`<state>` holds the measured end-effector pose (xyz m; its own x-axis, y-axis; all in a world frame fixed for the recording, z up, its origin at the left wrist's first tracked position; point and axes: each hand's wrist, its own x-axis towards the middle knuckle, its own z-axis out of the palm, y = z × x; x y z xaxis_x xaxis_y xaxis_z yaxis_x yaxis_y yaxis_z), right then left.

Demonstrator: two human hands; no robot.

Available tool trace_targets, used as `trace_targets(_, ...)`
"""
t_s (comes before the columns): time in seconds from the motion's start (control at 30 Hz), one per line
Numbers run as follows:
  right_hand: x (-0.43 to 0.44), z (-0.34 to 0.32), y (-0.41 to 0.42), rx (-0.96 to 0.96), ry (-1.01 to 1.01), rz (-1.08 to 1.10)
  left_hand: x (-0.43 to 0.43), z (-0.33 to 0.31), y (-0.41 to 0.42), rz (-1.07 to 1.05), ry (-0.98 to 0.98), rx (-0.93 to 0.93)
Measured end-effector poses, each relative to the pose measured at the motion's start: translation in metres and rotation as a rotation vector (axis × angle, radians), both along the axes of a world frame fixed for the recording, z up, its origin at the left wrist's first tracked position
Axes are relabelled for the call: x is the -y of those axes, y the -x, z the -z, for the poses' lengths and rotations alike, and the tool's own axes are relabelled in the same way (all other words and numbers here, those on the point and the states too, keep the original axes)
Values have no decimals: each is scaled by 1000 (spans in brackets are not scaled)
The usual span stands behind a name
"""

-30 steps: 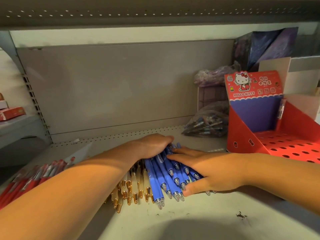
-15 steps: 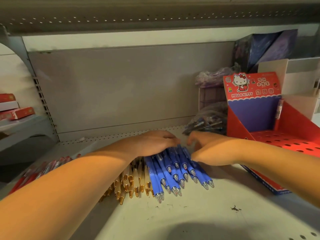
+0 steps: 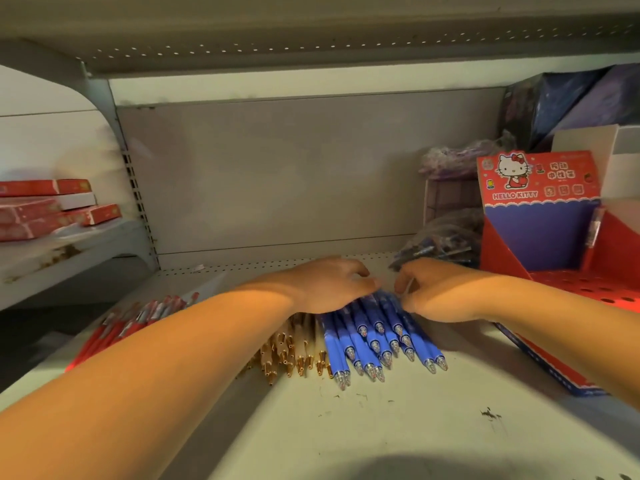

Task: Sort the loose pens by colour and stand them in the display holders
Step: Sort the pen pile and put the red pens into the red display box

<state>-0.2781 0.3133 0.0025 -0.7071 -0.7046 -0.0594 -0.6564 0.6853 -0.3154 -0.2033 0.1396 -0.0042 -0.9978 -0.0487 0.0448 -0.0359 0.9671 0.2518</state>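
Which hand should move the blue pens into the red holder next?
Right, probably. The right hand touches the blue pens on the side nearer the red holder; the left hand would have to cross it.

My head camera gives the single view, looking forward and down into the shelf [image 3: 381, 427] bay from close in. My forearms run up from the bottom corners, and my left hand [image 3: 325, 285] and right hand [image 3: 446, 292] meet over the blue pens [image 3: 374, 341] just below mid-frame. Behind the blue pens the view faces the grey back panel [image 3: 277, 174] square on, above them it catches the underside of the upper shelf [image 3: 311, 32], and to their right the red display holder [image 3: 498, 251] is cut by the frame edge. The wide lens bows the straight edges farthest from the blue pens.
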Motion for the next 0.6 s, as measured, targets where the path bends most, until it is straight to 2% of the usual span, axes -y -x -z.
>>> trace_targets(0.23, 45, -15, -35, 46, 119, -212, 58, -20, -70, -223, -33, -92)
trace_targets(0.37, 79, -15, -67, 60, 160, -303, 99, -25, -123, -399, 10, -77)
trace_targets(0.6, 145, -8, -137, 18, 167, -351, 159, -18, -218, -647, -72, -60)
